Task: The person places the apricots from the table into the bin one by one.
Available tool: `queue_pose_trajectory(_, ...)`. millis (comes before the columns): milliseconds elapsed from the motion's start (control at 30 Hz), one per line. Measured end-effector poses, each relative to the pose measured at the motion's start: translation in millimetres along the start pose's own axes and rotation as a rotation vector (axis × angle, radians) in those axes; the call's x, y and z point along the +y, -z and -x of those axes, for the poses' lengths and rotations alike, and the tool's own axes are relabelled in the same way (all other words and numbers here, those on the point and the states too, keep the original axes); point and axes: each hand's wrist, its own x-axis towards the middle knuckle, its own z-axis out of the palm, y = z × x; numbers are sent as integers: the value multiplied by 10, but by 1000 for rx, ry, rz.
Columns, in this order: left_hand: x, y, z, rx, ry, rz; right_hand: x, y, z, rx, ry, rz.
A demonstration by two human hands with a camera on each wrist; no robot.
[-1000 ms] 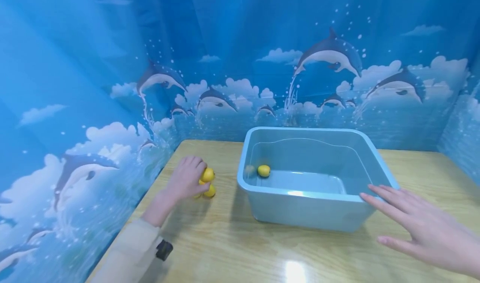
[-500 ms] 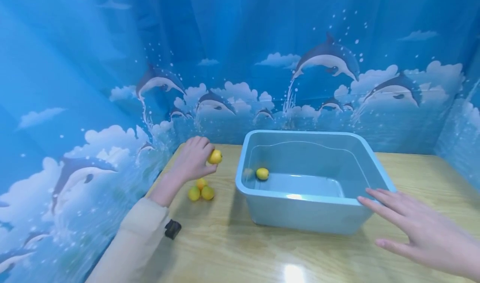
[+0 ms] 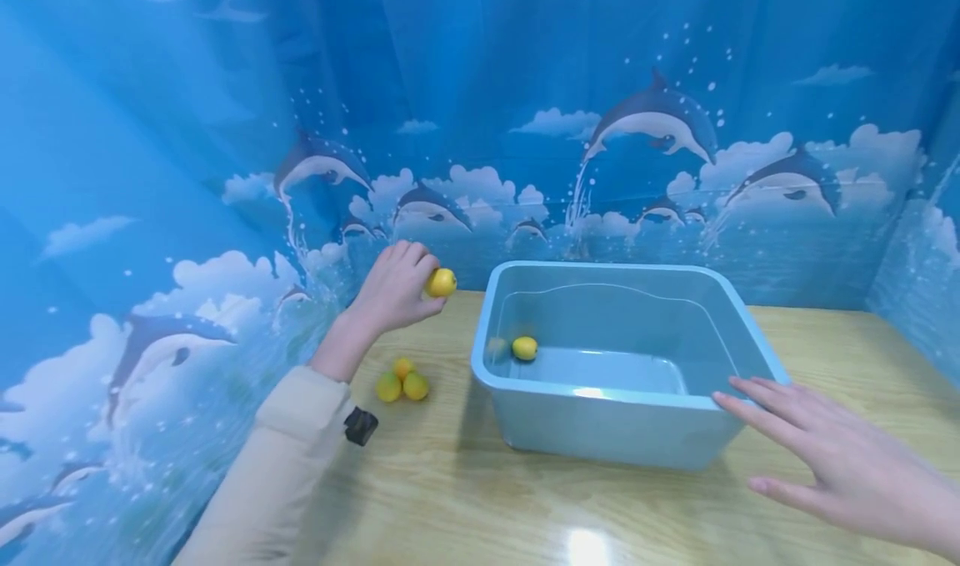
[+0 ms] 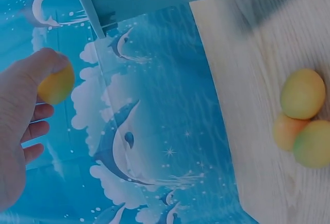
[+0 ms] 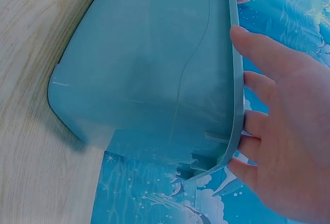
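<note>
My left hand (image 3: 397,287) pinches a yellow lemon (image 3: 441,283) between thumb and fingers, raised above the table to the left of the blue plastic tub (image 3: 622,428). In the left wrist view that lemon (image 4: 56,83) sits under the thumb. Below the hand, several more lemons (image 3: 415,386) lie clustered on the table, some with a greenish tint. One lemon (image 3: 525,348) rests inside the tub at its left end. My right hand (image 3: 840,458), fingers extended, touches the tub's rim at the near right corner; the right wrist view shows its fingertips along the rim (image 5: 237,90).
The wooden table (image 3: 480,508) carries the tub and the lemons. A blue curtain (image 3: 465,91) printed with dolphins and clouds hangs behind the table and along both sides. A small black device (image 3: 361,426) is at the left sleeve's cuff.
My left hand has lifted one lemon off the cluster and moved up and slightly right with it. The other lemons there stay on the table. The right hand remains at the tub's rim.
</note>
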Motion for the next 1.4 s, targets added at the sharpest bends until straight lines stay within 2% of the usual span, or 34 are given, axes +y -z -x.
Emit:
queue_pose_trajectory(233,52,4,-69,-36,11,9,2,8,-5,-15,-13,0)
queue_pose_trajectory(500,111,6,-173,-9,-28,-2,-6,25,-19,-21,-24,-13)
queue_pose_trajectory(767,193,20,-314,-25,-33,-29,-4,37,-28,-9,-13,-20)
queue_pose_trajectory(1033,331,-32,-422,-68,-38,-20,-12,27,-12,1,-4,-16)
queue_pose_trajectory(1267,413,-70,-507,-63,-86,-27,-11,31,-13,11,1,4)
queue_pose_trajectory(1400,451,-112,-523,-70,-93,-23,-10,25,-5,11,6,16)
